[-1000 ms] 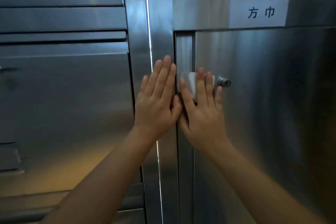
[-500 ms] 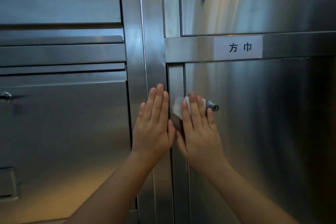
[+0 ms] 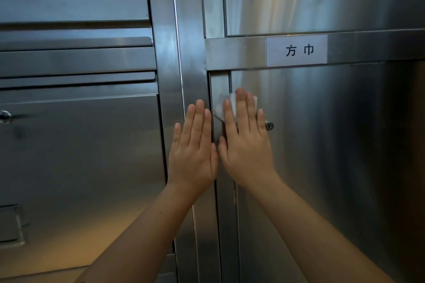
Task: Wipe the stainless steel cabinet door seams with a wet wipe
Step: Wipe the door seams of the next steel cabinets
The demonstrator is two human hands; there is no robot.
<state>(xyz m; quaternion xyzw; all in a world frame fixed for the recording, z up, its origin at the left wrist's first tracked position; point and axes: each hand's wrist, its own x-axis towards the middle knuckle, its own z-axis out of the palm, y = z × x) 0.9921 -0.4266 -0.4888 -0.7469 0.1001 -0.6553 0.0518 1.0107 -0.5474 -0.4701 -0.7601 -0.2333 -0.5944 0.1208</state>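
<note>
lock (image 3: 269,125) juts beside seam (image 3: 230,80), flat door (image 3: 333,145) beyond

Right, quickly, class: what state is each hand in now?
Left hand: open, flat on the frame, holding nothing.
Right hand: open, straight fingers pressing the wipe against the door seam.

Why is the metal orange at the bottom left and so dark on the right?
Head view: a warm orange glow reflects off the lower left door; the right door darkens toward its far edge; pale glare streaks run above and below the label.
</note>
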